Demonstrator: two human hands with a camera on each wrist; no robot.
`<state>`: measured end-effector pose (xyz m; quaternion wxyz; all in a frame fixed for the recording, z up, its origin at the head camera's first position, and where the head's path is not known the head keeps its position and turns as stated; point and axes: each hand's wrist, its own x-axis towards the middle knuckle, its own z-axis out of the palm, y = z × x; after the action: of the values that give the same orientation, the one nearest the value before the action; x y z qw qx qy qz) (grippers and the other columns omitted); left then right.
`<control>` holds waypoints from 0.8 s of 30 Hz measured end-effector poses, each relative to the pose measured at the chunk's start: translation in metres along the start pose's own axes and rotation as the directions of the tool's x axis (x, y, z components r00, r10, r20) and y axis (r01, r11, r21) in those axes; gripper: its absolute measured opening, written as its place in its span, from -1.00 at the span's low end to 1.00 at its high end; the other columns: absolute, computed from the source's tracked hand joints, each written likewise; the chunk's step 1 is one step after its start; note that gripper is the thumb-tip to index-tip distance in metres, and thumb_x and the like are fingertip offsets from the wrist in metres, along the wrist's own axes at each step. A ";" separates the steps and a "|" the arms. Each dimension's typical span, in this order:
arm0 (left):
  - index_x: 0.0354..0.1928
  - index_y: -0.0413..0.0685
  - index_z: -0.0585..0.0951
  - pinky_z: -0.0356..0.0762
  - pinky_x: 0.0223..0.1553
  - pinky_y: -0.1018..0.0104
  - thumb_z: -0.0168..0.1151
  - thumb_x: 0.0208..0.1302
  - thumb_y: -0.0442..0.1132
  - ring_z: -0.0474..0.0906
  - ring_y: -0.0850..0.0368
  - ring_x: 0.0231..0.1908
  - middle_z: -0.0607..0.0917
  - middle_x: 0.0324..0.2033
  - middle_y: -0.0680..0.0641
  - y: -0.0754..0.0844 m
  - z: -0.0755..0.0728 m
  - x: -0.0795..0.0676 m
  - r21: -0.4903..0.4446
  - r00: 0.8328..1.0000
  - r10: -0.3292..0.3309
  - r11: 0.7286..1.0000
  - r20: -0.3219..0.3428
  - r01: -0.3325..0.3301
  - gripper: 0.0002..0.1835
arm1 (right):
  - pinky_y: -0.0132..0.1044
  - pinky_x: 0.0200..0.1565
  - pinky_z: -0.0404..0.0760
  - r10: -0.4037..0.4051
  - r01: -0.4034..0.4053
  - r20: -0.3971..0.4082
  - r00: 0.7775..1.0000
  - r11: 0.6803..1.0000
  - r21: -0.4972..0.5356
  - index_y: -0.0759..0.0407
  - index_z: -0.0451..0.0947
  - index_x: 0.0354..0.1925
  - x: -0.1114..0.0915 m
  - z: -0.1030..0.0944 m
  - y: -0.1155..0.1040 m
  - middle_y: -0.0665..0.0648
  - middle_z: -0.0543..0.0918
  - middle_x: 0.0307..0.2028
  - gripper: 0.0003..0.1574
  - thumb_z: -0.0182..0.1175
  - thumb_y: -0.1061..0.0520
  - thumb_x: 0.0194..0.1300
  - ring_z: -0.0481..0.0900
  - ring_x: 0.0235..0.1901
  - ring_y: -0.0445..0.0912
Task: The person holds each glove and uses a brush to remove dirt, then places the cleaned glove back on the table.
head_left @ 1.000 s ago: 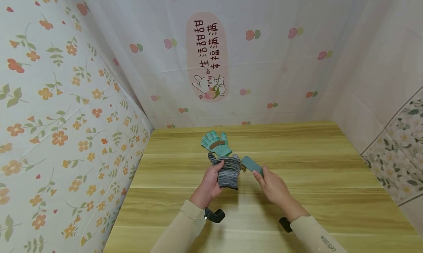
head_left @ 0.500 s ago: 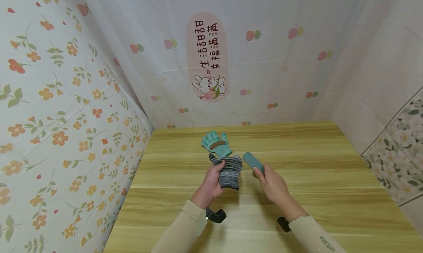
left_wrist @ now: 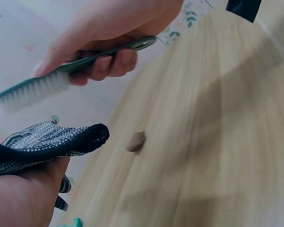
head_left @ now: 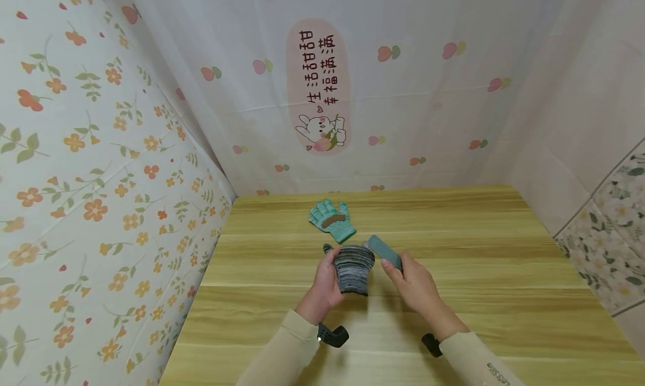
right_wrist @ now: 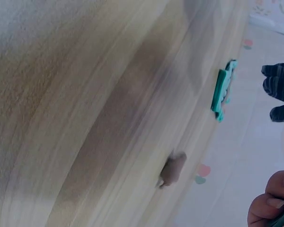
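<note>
Head view: above the wooden table (head_left: pixel 478 235), the left hand (head_left: pixel 325 282) grips the striped glove (head_left: pixel 355 271) along one edge, thumb laid there. The right hand (head_left: pixel 418 285) grasps the brush (head_left: pixel 385 253) by its handle, the brush head close by the glove's far right corner. The teal glove (head_left: pixel 344 232) lies flat beyond. Risk, my judgement: with only one side held, a sideways stroke could fold or swing the loose side away.

Left wrist view: white bristles (left_wrist: pixel 38 92) face down over the striped glove, a gap between. The cuff (left_wrist: pixel 97 137) juts past the supporting hand; a hard push there might buckle it or work the glove loose. Small brown lump (left_wrist: pixel 137 142) on the table, blurred; cannot tell what it is.

Right wrist view: fingers curl round the brush at frame edge. The glove's own fingers stick out unsupported; bristles might snag and drag them. A hand dropping low could knock the lump.
</note>
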<state>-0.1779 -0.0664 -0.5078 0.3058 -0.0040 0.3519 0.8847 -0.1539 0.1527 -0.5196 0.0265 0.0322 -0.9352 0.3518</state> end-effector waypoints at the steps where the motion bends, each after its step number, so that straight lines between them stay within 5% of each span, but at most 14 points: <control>1: 0.03 0.02 0.46 0.56 -0.15 0.32 -0.44 0.61 0.09 0.56 0.20 -0.16 0.62 -0.14 0.05 -0.002 0.000 0.000 -0.006 1.000 -0.001 1.000 0.003 0.001 -0.53 | -0.24 -0.42 0.34 0.001 -0.001 0.004 1.000 1.000 0.007 0.22 0.44 -0.11 -0.001 0.001 -0.001 0.10 0.48 -0.41 -0.36 0.00 -0.35 0.50 0.39 -0.45 -0.05; 11: 0.00 -0.01 0.43 0.51 -0.06 0.28 -0.35 0.58 0.02 0.52 0.17 -0.13 0.59 -0.13 0.03 -0.022 -0.004 0.005 0.021 0.996 -0.027 0.999 -0.087 0.029 -0.62 | -0.26 -0.45 0.36 -0.081 0.081 -0.029 0.996 0.997 -0.001 0.25 0.51 -0.14 -0.003 0.010 -0.005 0.10 0.54 -0.47 -0.62 0.29 -0.04 0.33 0.37 -0.52 -0.09; 15: 0.26 -0.18 0.34 0.44 0.27 0.22 -0.28 0.60 -0.10 0.49 0.08 0.16 0.56 0.11 -0.07 -0.031 -0.004 0.008 0.050 0.991 -0.004 0.999 -0.130 0.011 -0.59 | -0.29 -0.51 0.31 -0.091 0.091 0.000 0.996 0.996 0.001 0.22 0.51 -0.20 -0.004 0.013 -0.010 0.06 0.50 -0.54 -0.72 0.29 0.04 0.31 0.33 -0.59 -0.12; 19: 0.45 -0.38 0.16 0.21 0.49 0.17 -0.27 0.61 -0.21 0.25 -0.01 0.46 0.37 0.42 -0.24 -0.037 -0.001 0.011 0.087 0.983 0.068 0.995 -0.172 -0.053 -0.48 | -0.31 -0.47 0.37 -0.094 0.093 0.030 0.995 0.995 0.019 0.22 0.55 -0.20 -0.005 0.017 -0.015 0.09 0.59 -0.47 -0.76 0.30 0.09 0.29 0.38 -0.54 -0.13; 24: 0.40 -0.36 0.25 0.48 0.27 0.31 -0.30 0.63 -0.15 0.52 0.12 0.22 0.57 0.19 -0.18 -0.041 0.002 0.011 0.071 0.975 0.071 0.996 -0.212 -0.057 -0.50 | -0.29 -0.40 0.46 -0.106 0.104 0.071 0.992 0.994 0.028 0.20 0.58 -0.17 -0.006 0.023 -0.020 0.10 0.67 -0.37 -0.75 0.32 0.08 0.26 0.45 -0.46 -0.13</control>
<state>-0.1638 -0.0363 -0.5337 0.2372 -0.0782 0.4110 0.8767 -0.1470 0.1229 -0.5238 0.0107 0.0946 -0.9283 0.3596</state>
